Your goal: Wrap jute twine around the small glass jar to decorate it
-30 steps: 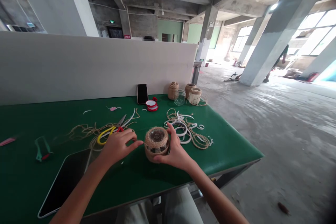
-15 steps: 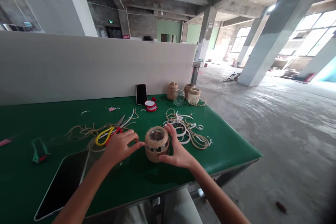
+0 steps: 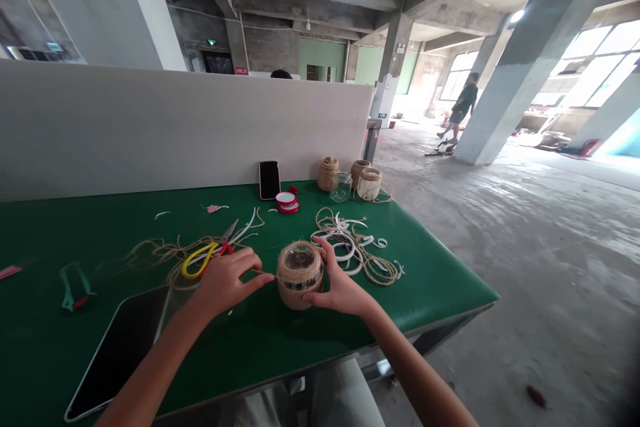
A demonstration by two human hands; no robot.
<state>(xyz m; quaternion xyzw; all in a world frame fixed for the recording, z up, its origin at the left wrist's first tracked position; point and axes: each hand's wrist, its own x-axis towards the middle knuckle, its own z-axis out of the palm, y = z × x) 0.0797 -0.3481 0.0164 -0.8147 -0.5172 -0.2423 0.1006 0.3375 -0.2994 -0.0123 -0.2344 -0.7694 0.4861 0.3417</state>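
A glass jar wrapped in jute twine stands on the green tabletop in front of me, with a dark band of glass showing between the wrapped parts. My right hand curves around its right side, thumb low at the front and fingers behind the rim. On the other side, my left hand pinches a thin strand of twine that runs to the jar. Scissors with yellow and red handles lie just beyond the left hand, among loose twine.
Coiled twine and white strips lie right of the jar. Behind are wrapped jars, a clear jar, tape rolls and a phone. A tablet and green tool lie left. A person walks far off.
The jar has shifted and turned very slightly, with my right hand closer against it. My left hand has barely moved. A person has come into view in the background at right.
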